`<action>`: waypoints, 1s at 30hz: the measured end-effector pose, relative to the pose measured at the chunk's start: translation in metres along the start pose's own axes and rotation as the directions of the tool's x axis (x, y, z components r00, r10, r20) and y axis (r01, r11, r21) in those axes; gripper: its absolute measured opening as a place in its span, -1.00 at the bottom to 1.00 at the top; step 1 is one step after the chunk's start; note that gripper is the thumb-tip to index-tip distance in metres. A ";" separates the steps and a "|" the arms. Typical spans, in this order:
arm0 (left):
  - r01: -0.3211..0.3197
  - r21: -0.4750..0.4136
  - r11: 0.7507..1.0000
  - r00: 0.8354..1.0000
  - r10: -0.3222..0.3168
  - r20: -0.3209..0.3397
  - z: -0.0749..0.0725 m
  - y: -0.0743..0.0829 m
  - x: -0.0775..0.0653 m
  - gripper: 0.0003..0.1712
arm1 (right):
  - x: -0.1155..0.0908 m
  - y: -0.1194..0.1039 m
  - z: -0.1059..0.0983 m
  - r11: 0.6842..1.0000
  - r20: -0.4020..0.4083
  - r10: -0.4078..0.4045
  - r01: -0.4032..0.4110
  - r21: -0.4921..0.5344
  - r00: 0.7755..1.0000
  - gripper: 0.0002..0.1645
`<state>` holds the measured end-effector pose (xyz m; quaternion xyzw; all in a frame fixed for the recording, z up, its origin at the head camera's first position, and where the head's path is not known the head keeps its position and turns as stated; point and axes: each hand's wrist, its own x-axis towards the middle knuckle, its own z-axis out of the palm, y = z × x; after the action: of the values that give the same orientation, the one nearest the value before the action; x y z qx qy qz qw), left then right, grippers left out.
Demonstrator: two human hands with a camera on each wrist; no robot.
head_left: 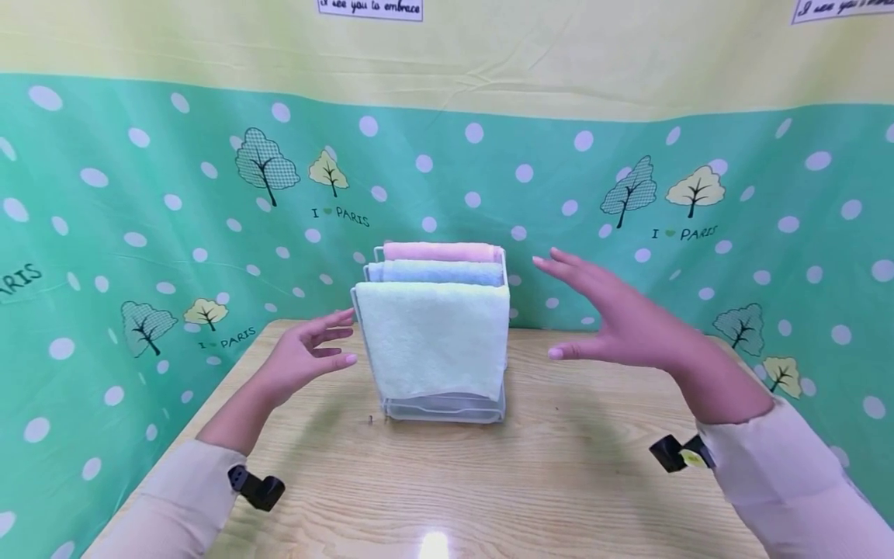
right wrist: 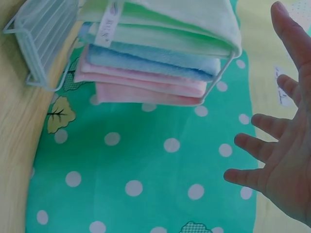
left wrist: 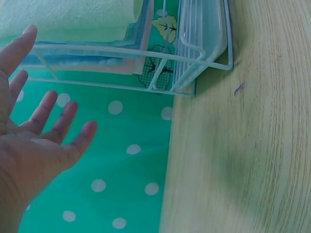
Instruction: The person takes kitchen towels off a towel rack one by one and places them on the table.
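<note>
A white wire towel rack stands on the table with three folded towels draped over its bars. In front hangs a pale green towel, behind it a blue towel, and at the back a pink towel. My left hand is at the rack's left side, fingertips close to the frame and the palm bare. To the right, my right hand hovers apart from the rack, its fingers and thumb spread with nothing between them. A white label shows on the green towel in the right wrist view.
The rack stands on a light wood table. Behind and beside the table hangs a green curtain with white dots and printed trees. A small dark speck lies on the wood near the rack's front left foot.
</note>
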<state>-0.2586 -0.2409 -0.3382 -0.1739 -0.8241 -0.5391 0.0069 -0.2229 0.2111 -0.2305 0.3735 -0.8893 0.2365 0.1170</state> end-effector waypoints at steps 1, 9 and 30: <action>0.003 -0.007 1.000 1.000 -0.003 -0.002 0.000 0.000 0.001 -0.12 | 0.002 -0.001 -0.001 1.000 -0.001 -0.007 0.007 0.003 1.000 0.23; 0.042 -0.043 0.998 0.999 -0.043 -0.010 0.002 0.001 0.004 -0.15 | 0.014 -0.009 -0.002 0.999 -0.010 -0.042 0.042 0.003 0.999 0.22; 0.015 -0.126 0.992 0.997 -0.024 -0.070 0.009 0.017 0.014 -0.32 | 0.069 -0.023 0.009 0.980 0.050 -0.114 0.104 0.170 0.992 -0.01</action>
<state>-0.2647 -0.2228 -0.3237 -0.1465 -0.7897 -0.5955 0.0200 -0.2548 0.1507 -0.2040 0.4372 -0.8476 0.2923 0.0713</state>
